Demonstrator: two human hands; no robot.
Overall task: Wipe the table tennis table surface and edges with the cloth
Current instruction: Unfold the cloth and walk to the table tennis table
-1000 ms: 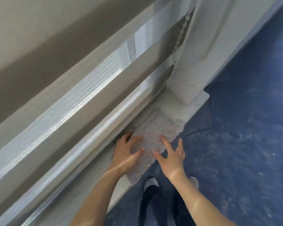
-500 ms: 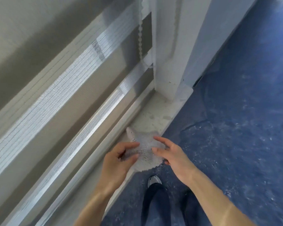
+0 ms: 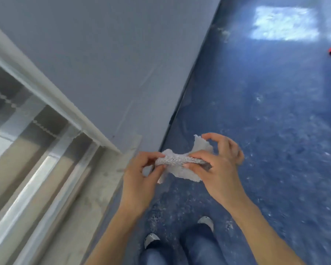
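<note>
Grey textured cloth [image 3: 177, 163] has come up off the window sill [image 3: 96, 197], where it lay flat under both palms a second ago; it now hangs bunched just right of the sill, over the blue floor [image 3: 266, 131]. The left hand [image 3: 141, 180] pinches one end between thumb and fingers, and the right hand [image 3: 218, 169] pinches the other. Wiping has likely not begun, as no table tennis table shows. Beyond the sill rises a pale wall [image 3: 113, 64]; the speckled floor spreads to the sill's right.
</note>
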